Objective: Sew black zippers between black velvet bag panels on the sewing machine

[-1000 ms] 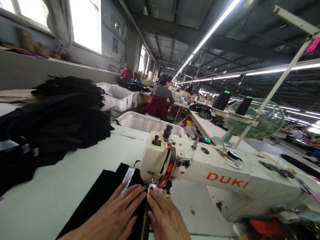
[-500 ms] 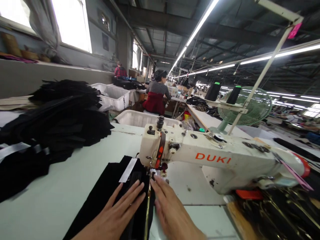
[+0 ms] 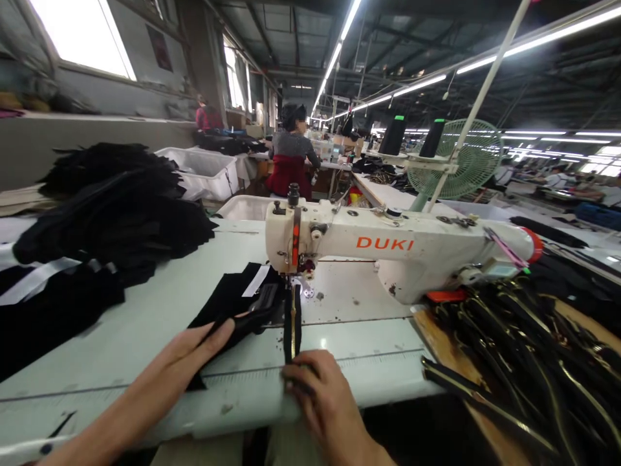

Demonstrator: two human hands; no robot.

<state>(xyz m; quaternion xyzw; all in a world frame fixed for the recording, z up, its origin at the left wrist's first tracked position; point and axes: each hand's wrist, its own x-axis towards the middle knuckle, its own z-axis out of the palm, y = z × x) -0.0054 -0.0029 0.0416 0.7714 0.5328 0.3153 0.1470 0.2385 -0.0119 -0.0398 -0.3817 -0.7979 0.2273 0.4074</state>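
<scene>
A white sewing machine (image 3: pixel 339 233) stands on the pale table, its needle area over black fabric (image 3: pixel 230 291) that has a white label (image 3: pixel 255 281) on it. My left hand (image 3: pixel 206 343) grips the folded near edge of this fabric, thumb on top and fingers partly hidden under it. From the needle area a black zipper with gold teeth (image 3: pixel 293 323) runs toward me. Its near end is in my right hand (image 3: pixel 315 382), whose fingers are closed around it near the table's front edge.
Stacked black fabric pieces (image 3: pixel 121 213) lie at the left. Many gold-toothed zippers (image 3: pixel 524 349) are heaped at the right. Behind the machine are a white bin (image 3: pixel 242 207), two black thread cones and a green fan (image 3: pixel 466 158). A seated person (image 3: pixel 291 155) is farther back.
Both hands, flat beside the needle before, have moved toward me. My left hand has taken the fabric edge and lifted it; my right hand has closed on the zipper. The camera view has shifted.
</scene>
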